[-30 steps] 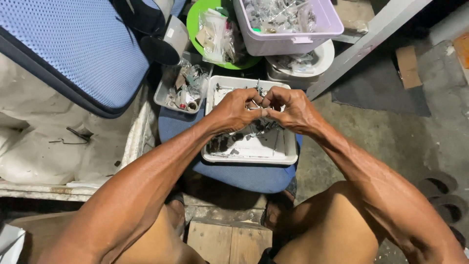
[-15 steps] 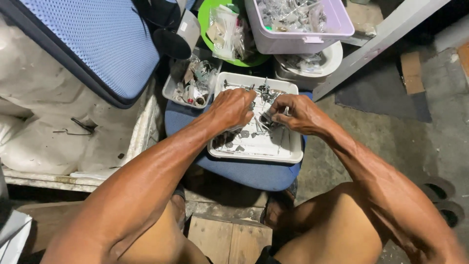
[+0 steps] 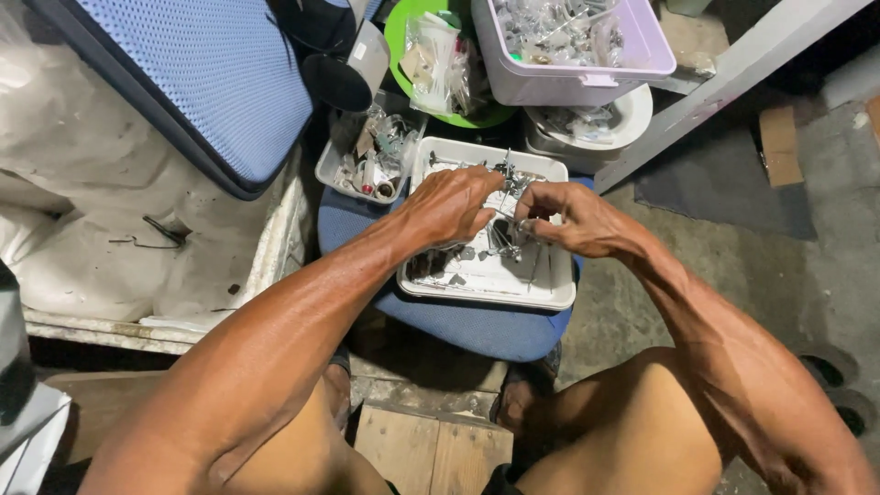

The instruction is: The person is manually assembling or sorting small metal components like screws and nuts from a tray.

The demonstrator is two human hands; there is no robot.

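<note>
Both hands have drifted slightly apart since the earlier frame, when they were pressed together over the tray. Now the left hand (image 3: 451, 206) is curled, fingertips pinched near a small metal piece (image 3: 505, 225); whether it grips it cannot be told. The right hand (image 3: 570, 218) pinches the same cluster of thin metal parts from the other side. These parts hang just above the white rectangular tray (image 3: 550, 291), which rests on a blue cushioned stool (image 3: 458, 321). Behind it sit a smaller clear tray of odds (image 3: 367, 156), a green bowl (image 3: 403, 27) and a lilac plastic bin (image 3: 587, 73).
</note>
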